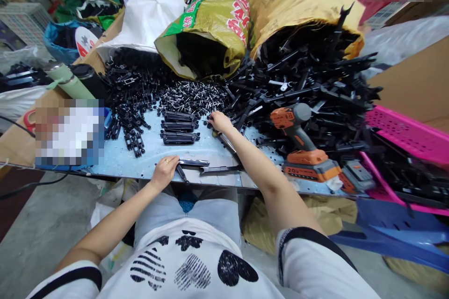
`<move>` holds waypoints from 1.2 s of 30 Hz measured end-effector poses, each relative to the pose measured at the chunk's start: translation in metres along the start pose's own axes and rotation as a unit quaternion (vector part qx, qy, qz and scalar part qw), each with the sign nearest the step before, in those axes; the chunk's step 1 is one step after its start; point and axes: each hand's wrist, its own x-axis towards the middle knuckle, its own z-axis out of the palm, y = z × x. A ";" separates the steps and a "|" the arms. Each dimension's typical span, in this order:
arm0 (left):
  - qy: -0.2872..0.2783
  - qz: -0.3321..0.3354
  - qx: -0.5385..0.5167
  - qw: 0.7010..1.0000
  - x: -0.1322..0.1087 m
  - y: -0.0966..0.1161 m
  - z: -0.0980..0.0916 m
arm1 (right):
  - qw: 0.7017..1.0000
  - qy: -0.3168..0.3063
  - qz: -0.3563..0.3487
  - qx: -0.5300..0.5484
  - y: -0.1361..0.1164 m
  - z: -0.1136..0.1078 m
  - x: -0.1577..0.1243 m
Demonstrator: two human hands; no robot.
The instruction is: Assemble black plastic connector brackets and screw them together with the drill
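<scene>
1. Left hand: closed at the near edge of the surface, thumb and fingers gripping the end of a glossy black, elongated bar-shaped part. The bar points toward the right edge; a slim black arm slants from beside the fingers toward the near edge.
2. Right hand: reaching farther in, fingertips drawn together at the near right margin of a heap of small black-and-silver pin-like pieces. Whether anything is pinched there cannot be told.
3. Long black fork-ended bar: lying along the near edge, just right of the bar-shaped part.
4. Neat row of black slotted bars: laid parallel between the pin heap and the near edge, on the pale blue surface.
5. Small black jointed links: heaped toward the left edge.
6. Tangled pile of long black forked parts: toward the far right corner, before the mouth of a yellow-tan sack.
7. Orange-and-grey cordless power tool: upright on its battery, near the near right corner.
</scene>
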 end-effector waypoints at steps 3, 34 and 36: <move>0.028 -0.036 -0.020 0.999 -0.006 0.002 0.004 | 0.998 0.039 0.007 0.047 -0.005 -0.010 -0.011; -0.265 0.215 0.069 0.938 0.039 0.025 0.006 | 0.950 0.051 -0.301 0.061 -0.004 0.033 -0.185; -0.256 0.230 0.090 0.935 0.039 0.022 0.007 | 0.964 0.051 -0.261 -0.017 -0.002 0.031 -0.185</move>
